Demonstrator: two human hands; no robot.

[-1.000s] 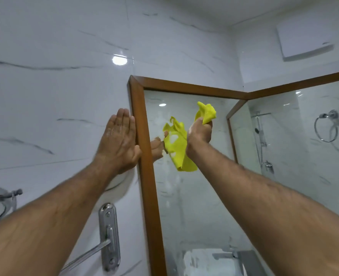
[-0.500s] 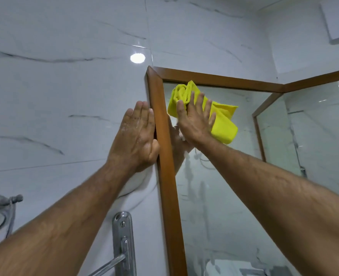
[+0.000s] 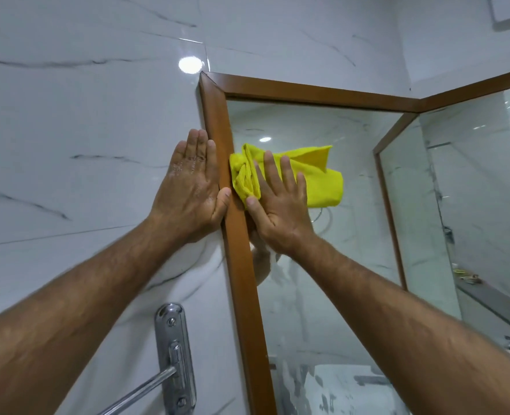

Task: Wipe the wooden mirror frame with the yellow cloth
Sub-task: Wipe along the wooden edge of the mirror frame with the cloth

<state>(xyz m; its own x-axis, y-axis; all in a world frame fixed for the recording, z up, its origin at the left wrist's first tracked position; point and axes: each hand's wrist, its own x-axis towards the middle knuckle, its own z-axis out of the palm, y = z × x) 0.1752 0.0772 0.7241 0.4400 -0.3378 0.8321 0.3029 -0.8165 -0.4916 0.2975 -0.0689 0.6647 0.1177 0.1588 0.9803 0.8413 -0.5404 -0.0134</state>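
The wooden mirror frame [image 3: 241, 274] runs as a brown upright strip down the middle, with its top rail going right from the corner. The yellow cloth [image 3: 316, 178] lies bunched on the glass just inside the left upright. My right hand [image 3: 277, 205] presses flat on the cloth, fingers spread, the thumb near the frame's inner edge. My left hand [image 3: 190, 187] rests flat on the marble wall beside the frame's outer edge, its thumb touching the wood. It holds nothing.
A chrome towel-bar bracket [image 3: 174, 351] is fixed to the wall at the lower left. A second mirror panel [image 3: 472, 190] meets the first at the right corner. A grey ledge [image 3: 493, 307] with small items shows at the far right.
My right hand has slid the cloth down the glass from just under the top rail, staying close to the left upright. The left hand has stayed against the wall.
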